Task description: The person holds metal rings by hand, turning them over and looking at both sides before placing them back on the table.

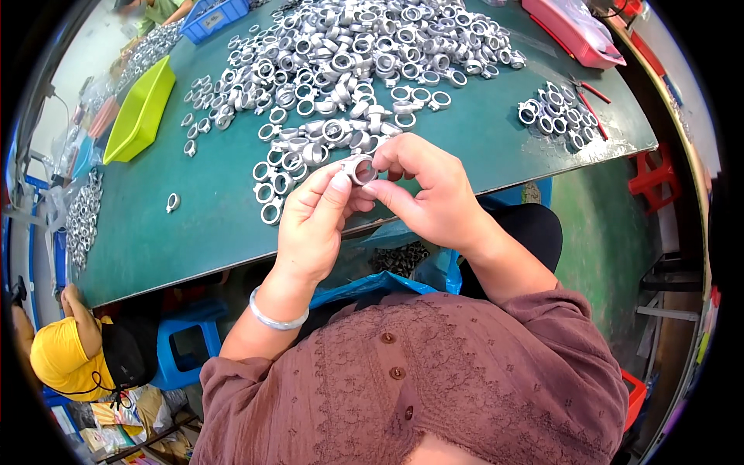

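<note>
Between both hands, above the near edge of the green table, is a grey metal ring (361, 170) with a small lug on its side. My left hand (318, 208) pinches its left side between thumb and fingers. On its right side, the fingers and thumb of my right hand (425, 184) are closed around the rim. Just beyond my hands lies a big heap of similar metal rings (341, 66), its near end reaching close to my left hand. One single ring (173, 203) lies apart on the left of the table.
A smaller pile of rings (552, 112) and red-handled pliers (593, 93) lie to the right. A yellow-green bin (142, 112), blue bin (213, 21) and pink tray (570, 35) stand around the heap. Below the table edge hangs a blue bag (364, 287) beside dark pieces. People work at left.
</note>
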Motion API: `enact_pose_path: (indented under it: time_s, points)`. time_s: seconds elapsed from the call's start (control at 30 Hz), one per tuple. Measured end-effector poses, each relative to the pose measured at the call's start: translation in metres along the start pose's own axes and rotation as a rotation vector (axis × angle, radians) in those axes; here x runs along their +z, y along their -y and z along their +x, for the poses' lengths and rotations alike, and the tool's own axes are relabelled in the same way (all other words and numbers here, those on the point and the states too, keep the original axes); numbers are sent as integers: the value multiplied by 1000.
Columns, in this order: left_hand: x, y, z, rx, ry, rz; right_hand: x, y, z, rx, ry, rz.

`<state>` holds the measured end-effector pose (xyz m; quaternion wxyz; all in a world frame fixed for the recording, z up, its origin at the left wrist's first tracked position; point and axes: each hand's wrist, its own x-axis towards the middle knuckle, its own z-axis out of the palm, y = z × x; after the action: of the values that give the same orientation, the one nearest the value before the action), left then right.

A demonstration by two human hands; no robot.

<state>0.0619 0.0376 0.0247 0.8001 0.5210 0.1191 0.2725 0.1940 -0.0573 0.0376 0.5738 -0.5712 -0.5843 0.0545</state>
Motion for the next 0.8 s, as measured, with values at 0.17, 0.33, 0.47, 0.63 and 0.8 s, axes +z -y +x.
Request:
enact_pose_path:
  time_s: [0.17, 0.33, 0.47, 0.63, 0.8]
  points:
    - [-2, -6, -1, -55, 18, -40, -1, 5, -1, 107, 42, 96]
    - [-4, -8, -2, -108, 30, -55, -1, 2, -3, 206, 63, 313]
    - [-4, -8, -2, -107, 35, -59, -3, 0, -2, 246, 109, 437]
    - [-2, -6, -2, -62, 27, -41, -3, -1, -2, 280, 94, 531]
    - [-2, -5, -2, -46, 12, -20, -5, -5, -3, 289, 102, 523]
